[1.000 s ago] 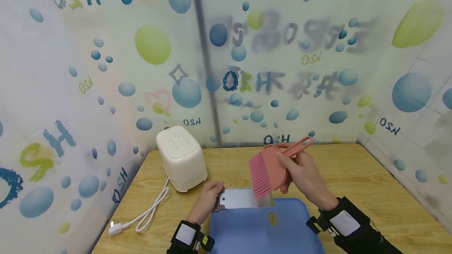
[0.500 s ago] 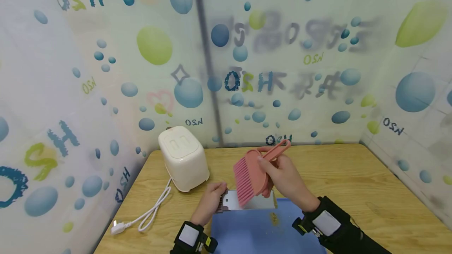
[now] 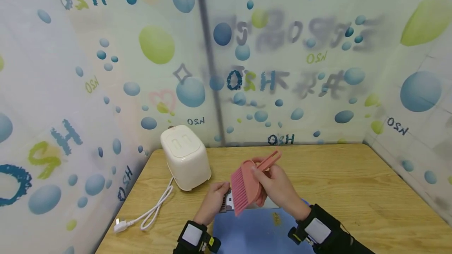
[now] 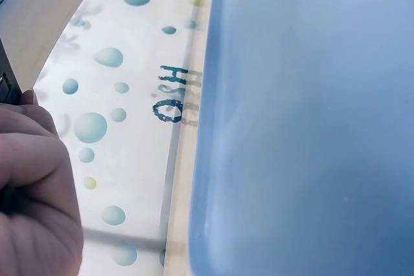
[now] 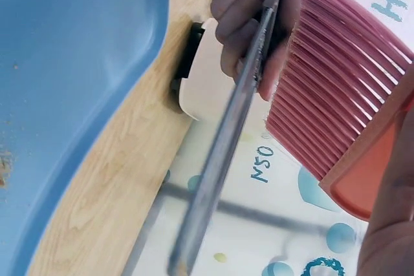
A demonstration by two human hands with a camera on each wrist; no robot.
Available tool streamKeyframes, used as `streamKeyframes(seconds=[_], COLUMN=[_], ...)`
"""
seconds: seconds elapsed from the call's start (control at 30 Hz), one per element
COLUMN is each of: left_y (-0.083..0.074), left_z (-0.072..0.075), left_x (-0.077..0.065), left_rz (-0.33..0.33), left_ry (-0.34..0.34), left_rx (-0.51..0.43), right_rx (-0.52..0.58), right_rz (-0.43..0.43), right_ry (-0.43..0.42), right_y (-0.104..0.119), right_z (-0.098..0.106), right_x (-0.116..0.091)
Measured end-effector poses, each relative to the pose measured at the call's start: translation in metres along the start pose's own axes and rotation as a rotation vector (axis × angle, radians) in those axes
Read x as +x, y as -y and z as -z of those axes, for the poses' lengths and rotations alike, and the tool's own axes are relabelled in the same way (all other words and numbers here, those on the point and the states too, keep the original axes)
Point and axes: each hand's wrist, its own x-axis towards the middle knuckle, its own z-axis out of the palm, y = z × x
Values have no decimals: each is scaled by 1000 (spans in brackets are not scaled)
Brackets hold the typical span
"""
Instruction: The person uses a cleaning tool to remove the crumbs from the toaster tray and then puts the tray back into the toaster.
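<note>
My left hand [image 3: 213, 201] grips the dark end of a flat metal crumb tray [image 3: 229, 201], held level over the far edge of a blue tray [image 3: 243, 230]. In my right hand [image 3: 279, 187] is a pink hand brush [image 3: 248, 185], its bristles slanting down to the left. The brush hides much of the crumb tray in the head view. Seen edge-on in the right wrist view, the crumb tray [image 5: 226, 134] runs from the left fingers, with the brush bristles [image 5: 343, 75] alongside its face near that hand. Brown crumbs [image 3: 276, 218] lie on the blue tray.
A cream toaster [image 3: 185, 156] stands at the back left of the wooden table [image 3: 328, 179]. Its white cord [image 3: 155, 209] lies bundled to the left, ending in a plug [image 3: 121, 225]. A patterned curtain [image 3: 300, 50] encloses the table.
My right hand has moved the brush left and down along the crumb tray towards my left hand. The left hand keeps its grip. The whole view has shifted slightly.
</note>
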Motion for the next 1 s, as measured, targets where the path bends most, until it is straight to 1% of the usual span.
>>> streamKeyframes(seconds=[0.1, 0.4, 0.67, 0.8, 1.0], left_y=[0, 3, 3, 3, 5], left_z=[-1, -1, -2, -2, 0], left_x=[0, -1, -3, -3, -3], left_rz=[-2, 12, 28, 30, 40], left_ry=[-7, 1, -1, 1, -6], left_rx=[0, -12, -18, -17, -12], right_rx=[3, -10, 8, 37, 50], right_rz=[-8, -64, -72, -87, -88], right_ry=[-11, 11, 13, 11, 21], right_y=[-3, -13, -19, -19, -19], right_z=[-2, -2, 0, 1, 3], right_x=[-2, -7, -11, -13, -16])
